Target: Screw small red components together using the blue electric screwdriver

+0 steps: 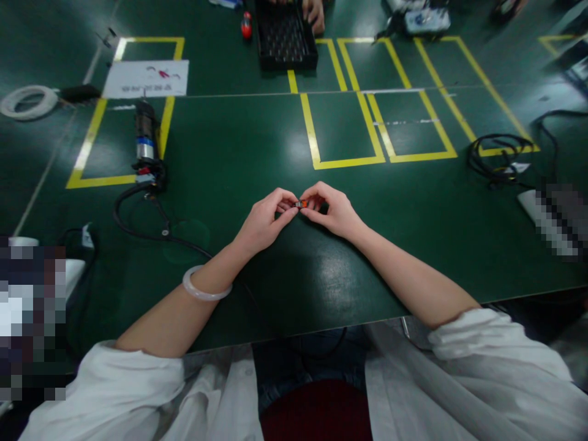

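Both my hands meet over the middle of the green table point(239, 141), fingertips almost touching. Between them is a small orange and dark part point(302, 204), too small for me to name. My left hand point(269, 214) pinches its dark end with thumb and fingers. On the orange end, my right hand point(333, 209) closes in a similar pinch. Fingers cover much of the part. A pale bangle point(206, 296) circles my left wrist.
At left stands an electric screwdriver point(146, 138) with its black cable, by a white sheet point(147, 78). A co-worker's hand point(313, 15) touches a black tray point(288, 46) at the far side. Coiled black cable point(498, 153) lies right. Yellow tape point(349, 164) marks rectangles.
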### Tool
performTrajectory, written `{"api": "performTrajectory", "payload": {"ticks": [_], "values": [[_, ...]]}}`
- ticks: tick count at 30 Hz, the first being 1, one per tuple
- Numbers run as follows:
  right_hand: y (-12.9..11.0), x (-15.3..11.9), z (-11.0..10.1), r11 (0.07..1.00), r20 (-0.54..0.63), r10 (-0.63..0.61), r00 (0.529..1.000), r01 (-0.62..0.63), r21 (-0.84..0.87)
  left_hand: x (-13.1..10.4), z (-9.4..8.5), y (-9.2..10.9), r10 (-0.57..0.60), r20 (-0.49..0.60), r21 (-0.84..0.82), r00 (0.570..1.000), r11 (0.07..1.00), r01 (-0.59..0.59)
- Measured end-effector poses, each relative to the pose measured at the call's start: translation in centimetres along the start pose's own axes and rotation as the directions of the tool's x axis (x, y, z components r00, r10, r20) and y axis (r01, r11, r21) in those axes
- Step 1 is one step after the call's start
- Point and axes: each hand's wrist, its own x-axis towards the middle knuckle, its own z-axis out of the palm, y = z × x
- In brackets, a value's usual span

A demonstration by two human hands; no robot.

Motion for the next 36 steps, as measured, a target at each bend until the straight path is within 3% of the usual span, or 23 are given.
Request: {"api": "performTrajectory", "payload": {"ticks": [8, 18, 22, 24, 27, 31, 35, 36], "values": [[0.3, 0.0, 0.1, 0.989, 0.05, 0.1, 0.994, -0.105, 0.108, 0.0, -0.2, 0.5, -0.031, 0.012, 0.029, 0.999, 0.999, 0.03], [0.6, 0.0, 0.1, 0.987, 0.042, 0.113, 0.993, -0.117, 0.11, 0.3, -1.2, 0.4, -0.015, -0.008, 0.125, 1.0, 0.992, 0.016], [0.6, -0.1, 0.1, 0.987, 0.049, 0.116, 0.992, -0.12, 0.109, 1.1, -4.3, -1.4, -0.032, -0.132, 0.344, 0.991, 0.936, 0.077], [0.6, -0.1, 0.1, 0.987, 0.053, 0.116, 0.992, -0.121, 0.11, 1.2, -6.8, -2.7, -0.077, -0.227, 0.502, 0.971, 0.845, 0.184], [0.6, 0.0, 0.1, 0.987, 0.057, 0.113, 0.992, -0.118, 0.108, 0.8, -10.8, -4.5, -0.133, -0.405, 0.646, 0.904, 0.659, 0.386], [0.5, 0.0, 0.1, 0.987, 0.066, 0.113, 0.991, -0.119, 0.109, -0.7, -15.2, -6.2, -0.21, -0.58, 0.631, 0.787, 0.496, 0.597], [0.5, -0.1, 0.0, 0.987, 0.073, 0.117, 0.99, -0.124, 0.099, -2.1, -17.8, -8.0, -0.409, -0.588, 0.573, 0.698, 0.398, 0.716], [0.5, -0.1, 0.0, 0.988, 0.074, 0.117, 0.99, -0.124, 0.097, -2.3, -18.2, -8.4, -0.445, -0.549, 0.585, 0.707, 0.401, 0.706]]}}
